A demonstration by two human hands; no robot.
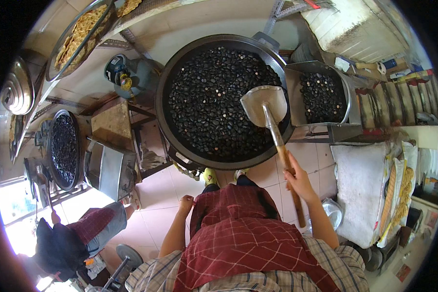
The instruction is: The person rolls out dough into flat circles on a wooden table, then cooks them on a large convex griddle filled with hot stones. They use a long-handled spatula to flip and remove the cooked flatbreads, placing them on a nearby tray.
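Note:
My right hand (pixel 300 179) grips the wooden handle of a shovel (pixel 265 106). Its broad metal blade is over the right part of a large round iron pan (pixel 163 126), apparently without a load. Black pebbles (pixel 211 109), dotted with a few pale pieces, fill the pan. Beside its right rim stands a metal scoop-shaped bin (pixel 295 95) with more black pebbles (pixel 321 96) in it. At the left edge of my red checked apron (pixel 237 233) hangs my left hand (pixel 186 205), fingers curled, with nothing visible in it.
Left of the pan are a gas cylinder (pixel 131 78), a wooden box (pixel 111 122) and a metal bin (pixel 111 171). A co-worker (pixel 91 230) stands by a second pebble pan (pixel 64 149). Flatbreads (pixel 80 34) lie in a shelf basket. White sacks (pixel 363 189) stand at right.

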